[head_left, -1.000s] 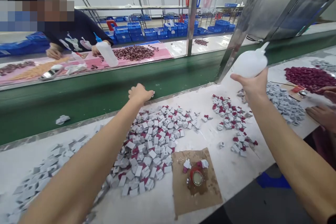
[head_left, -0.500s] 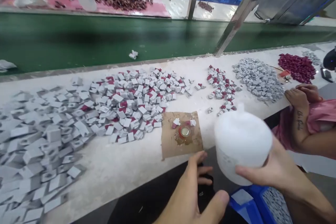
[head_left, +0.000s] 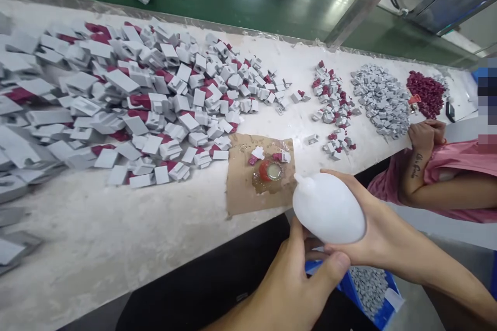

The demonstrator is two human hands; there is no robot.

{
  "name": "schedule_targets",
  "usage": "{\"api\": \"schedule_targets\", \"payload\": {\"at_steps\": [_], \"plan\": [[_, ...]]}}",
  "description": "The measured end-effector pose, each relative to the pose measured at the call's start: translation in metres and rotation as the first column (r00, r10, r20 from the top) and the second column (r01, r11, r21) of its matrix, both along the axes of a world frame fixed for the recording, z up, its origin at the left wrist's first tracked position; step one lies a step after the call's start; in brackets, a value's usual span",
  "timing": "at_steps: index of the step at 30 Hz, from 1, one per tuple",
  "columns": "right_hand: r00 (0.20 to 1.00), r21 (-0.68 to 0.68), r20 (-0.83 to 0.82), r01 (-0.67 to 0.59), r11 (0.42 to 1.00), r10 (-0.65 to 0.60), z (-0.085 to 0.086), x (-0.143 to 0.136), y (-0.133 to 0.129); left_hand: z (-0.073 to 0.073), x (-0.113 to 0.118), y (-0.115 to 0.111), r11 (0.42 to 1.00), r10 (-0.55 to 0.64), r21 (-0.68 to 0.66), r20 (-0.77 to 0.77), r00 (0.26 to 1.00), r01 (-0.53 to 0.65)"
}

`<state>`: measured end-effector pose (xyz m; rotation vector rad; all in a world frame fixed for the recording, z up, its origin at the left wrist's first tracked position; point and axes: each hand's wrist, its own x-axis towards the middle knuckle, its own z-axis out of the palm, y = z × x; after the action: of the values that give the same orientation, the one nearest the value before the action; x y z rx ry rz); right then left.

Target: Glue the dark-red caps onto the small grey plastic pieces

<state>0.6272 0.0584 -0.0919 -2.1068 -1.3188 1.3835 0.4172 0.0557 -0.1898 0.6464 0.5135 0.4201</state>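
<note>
A white plastic bottle (head_left: pixel 330 209) with a small nozzle tilts to the left beyond the table's front edge. My right hand (head_left: pixel 373 222) is wrapped round its right side. Below the bottle, my left hand (head_left: pixel 306 264) has its fingers against the underside, the thumb near my right thumb. Left of the nozzle lies a piece of brown cardboard (head_left: pixel 243 191), wet in the middle. It bears a small cap with a red rim (head_left: pixel 267 170) holding liquid and a few white and maroon pieces (head_left: pixel 257 154).
Grey-and-maroon parts (head_left: pixel 163 98) cover the left of the white table (head_left: pixel 135 238); more piles lie at the right. Behind runs a green belt (head_left: pixel 217 0). A person in pink (head_left: pixel 462 181) rests their forearms at the right. Blue bins (head_left: pixel 384 310) of grey parts stand below.
The bottle has tipped over to the left, nozzle now toward the cardboard. My left hand has closed in on the bottle's underside. The view has shifted downward and tilted.
</note>
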Motion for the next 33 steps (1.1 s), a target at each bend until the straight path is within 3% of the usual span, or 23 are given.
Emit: {"api": "schedule_targets", "payload": {"at_steps": [8, 21, 33], "plan": [[0.999, -0.018, 0.018, -0.048, 0.999, 0.048, 0.011, -0.011, 0.014, 0.003, -0.005, 0.01, 1.0, -0.013, -0.017, -0.04, 0.999, 0.012], [0.981, -0.088, 0.127, -0.136, 0.987, 0.147, 0.029, -0.016, 0.021, 0.008, -0.007, 0.017, 0.998, -0.054, -0.041, 0.029, 0.998, 0.055], [0.952, -0.115, 0.21, -0.203, 0.972, 0.223, 0.042, -0.027, 0.033, 0.014, -0.009, 0.028, 0.997, -0.074, 0.038, 0.087, 0.993, 0.071]]}}
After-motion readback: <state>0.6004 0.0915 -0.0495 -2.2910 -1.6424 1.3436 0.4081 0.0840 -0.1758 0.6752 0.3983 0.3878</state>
